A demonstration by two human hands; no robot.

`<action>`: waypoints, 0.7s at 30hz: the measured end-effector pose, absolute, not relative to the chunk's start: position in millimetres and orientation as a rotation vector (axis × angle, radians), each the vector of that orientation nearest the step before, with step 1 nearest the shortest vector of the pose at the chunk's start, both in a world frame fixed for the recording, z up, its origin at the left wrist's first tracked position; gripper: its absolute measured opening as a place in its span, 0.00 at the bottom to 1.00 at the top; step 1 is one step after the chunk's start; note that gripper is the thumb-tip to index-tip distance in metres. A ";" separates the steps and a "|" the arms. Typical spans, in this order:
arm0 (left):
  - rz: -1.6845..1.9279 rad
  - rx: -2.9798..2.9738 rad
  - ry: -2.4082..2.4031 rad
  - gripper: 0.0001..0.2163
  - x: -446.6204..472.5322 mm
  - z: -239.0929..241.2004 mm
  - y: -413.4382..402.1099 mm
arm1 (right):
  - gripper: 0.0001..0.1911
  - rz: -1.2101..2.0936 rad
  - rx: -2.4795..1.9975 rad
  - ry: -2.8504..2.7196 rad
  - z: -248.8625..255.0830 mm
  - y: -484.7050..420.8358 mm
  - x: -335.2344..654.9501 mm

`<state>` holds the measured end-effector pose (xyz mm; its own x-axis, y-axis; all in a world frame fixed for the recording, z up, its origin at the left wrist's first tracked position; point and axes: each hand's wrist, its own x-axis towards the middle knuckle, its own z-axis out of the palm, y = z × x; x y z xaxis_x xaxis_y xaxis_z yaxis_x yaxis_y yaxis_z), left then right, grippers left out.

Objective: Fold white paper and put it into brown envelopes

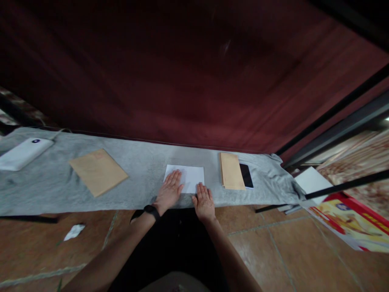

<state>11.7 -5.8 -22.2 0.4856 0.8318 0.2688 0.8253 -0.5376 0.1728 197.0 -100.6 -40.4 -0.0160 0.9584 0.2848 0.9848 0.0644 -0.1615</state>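
A white sheet of paper point(191, 178), maybe folded, lies flat in front of me on the grey cloth. My left hand point(170, 188) rests on its left side with the fingers stretched out, a dark band around the wrist. At the sheet's lower right corner, my right hand point(204, 202) lies with its fingers extended and the fingertips touching the paper. Neither hand grips anything. To the left is a single brown envelope point(99, 172), turned at an angle. On the right sits a small stack of brown envelopes point(232, 171).
A grey cloth point(146, 166) covers the narrow table. Partly under the right envelopes is a dark-screened phone point(246, 176). A white device with a cable point(26, 154) lies at far left. Behind hangs a dark red sheet point(182, 81). A colourful box point(352, 221) stands at right.
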 end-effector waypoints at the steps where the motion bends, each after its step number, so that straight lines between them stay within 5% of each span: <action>1: 0.496 2.717 1.407 0.28 16.2 -23.8 -13.8 | 0.29 -0.121 -1.948 -2.031 -40.4 -100.4 196.9; 21: 0.461 2.642 1.599 0.29 -20.8 -22.4 -26.6 | 0.27 -0.086 -2.026 -1.893 -25.1 -85.6 202.3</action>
